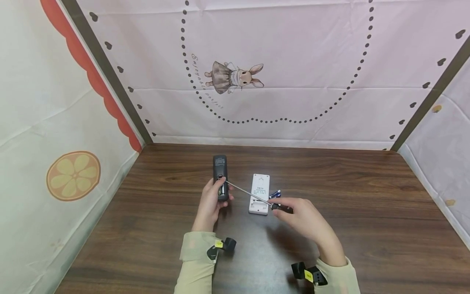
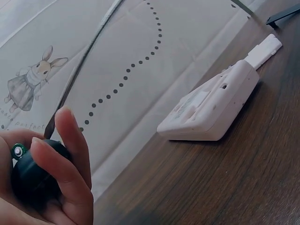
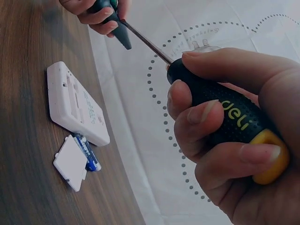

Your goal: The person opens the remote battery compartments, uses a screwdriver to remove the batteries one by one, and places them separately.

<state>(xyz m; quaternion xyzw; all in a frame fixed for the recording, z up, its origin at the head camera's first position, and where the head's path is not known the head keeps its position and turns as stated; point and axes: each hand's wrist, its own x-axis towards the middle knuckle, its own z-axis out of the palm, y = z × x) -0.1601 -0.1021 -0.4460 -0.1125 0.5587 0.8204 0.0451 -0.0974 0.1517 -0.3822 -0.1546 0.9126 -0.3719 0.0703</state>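
Observation:
My left hand [image 1: 208,204] grips a black remote control [image 1: 220,163], its back turned up and its battery compartment uncovered. A green battery [image 2: 18,151] shows at the remote's edge in the left wrist view. In my right hand [image 1: 304,216] is a screwdriver [image 3: 220,105] with a black and yellow handle, fingers and thumb curled round it. Its long metal shaft slants across to the left, the tip right at the remote's battery compartment beside my left thumb. Between the hands, a white remote control [image 1: 260,185] lies back up on the table, its battery compartment uncovered too.
Blue batteries [image 3: 89,152] lie against the white remote's right side, with a white battery cover [image 3: 70,161] beside them. The dark wooden table [image 1: 165,228] meets printed cloth walls at the back and both sides. A wrist camera [image 1: 229,244] sits on the left sleeve.

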